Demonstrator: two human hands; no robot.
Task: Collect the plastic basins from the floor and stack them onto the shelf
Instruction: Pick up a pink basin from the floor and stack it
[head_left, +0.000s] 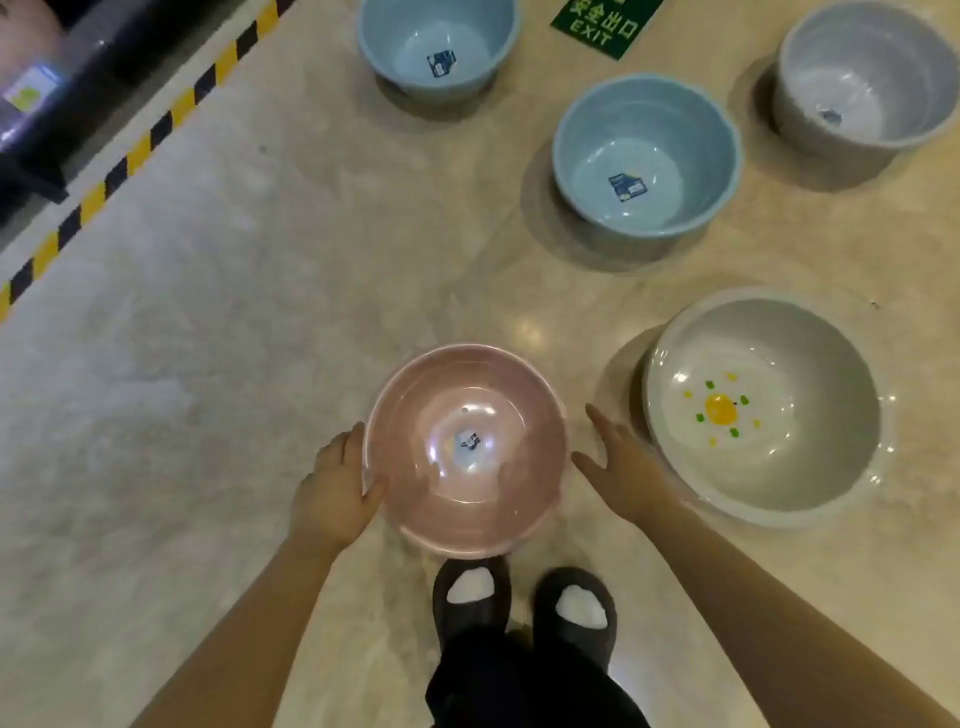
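A pink basin (457, 499) sits on the floor just in front of my feet. My left hand (332, 483) grips its left rim, thumb over the edge. My right hand (623, 462) is open with fingers spread, just right of the pink basin's rim and not touching it. A white basin with a yellow flower print (810, 467) lies to the right. Two blue basins (644, 124) (405, 47) and a grey basin (872, 62) stand farther off on the floor.
A yellow-and-black hazard stripe (135, 150) runs diagonally at the left along a dark shelf base (47, 104). A green EXIT sign (602, 26) is stuck to the floor at the top. My dark shoes (519, 603) stand right behind the pink basin.
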